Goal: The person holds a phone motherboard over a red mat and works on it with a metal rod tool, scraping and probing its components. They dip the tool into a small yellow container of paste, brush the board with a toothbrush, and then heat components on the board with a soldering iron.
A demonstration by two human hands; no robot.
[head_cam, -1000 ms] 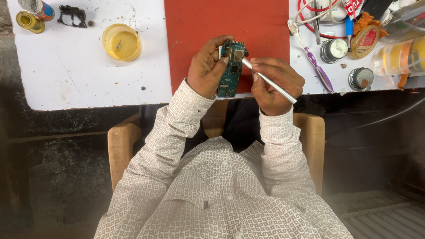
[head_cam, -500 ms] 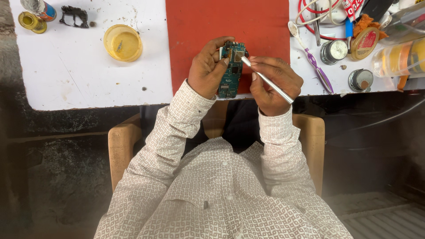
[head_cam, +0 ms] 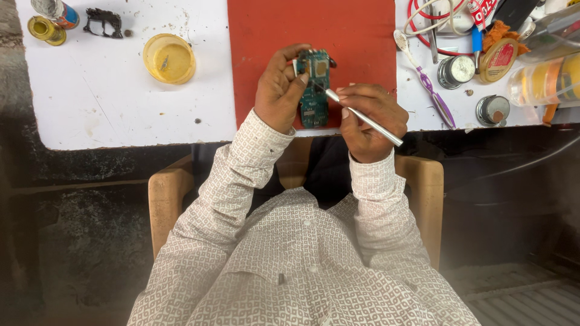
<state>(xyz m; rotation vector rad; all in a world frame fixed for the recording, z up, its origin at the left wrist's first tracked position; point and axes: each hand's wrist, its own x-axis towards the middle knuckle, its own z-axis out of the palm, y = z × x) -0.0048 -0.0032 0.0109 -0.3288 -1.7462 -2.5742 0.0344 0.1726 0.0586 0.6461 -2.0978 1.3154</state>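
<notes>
One white table fills the top of the view, its near edge running across just above the person's lap, and one red mat lies in its middle, reaching that near edge. The table's left half has wide bare room around one yellow dish, with two small tins and one black scrap in the far left corner. The right end is crowded: one purple toothbrush, two round metal tins, one coil of red and white cable and one clear jar sit close together up to the right edge. One green circuit board is held upright above the mat's near edge. The left hand pinches the board, thumb on its face and fingers curled behind. The right hand pinches one slim silver tool with fingers pressed together, its tip touching the board's middle.
</notes>
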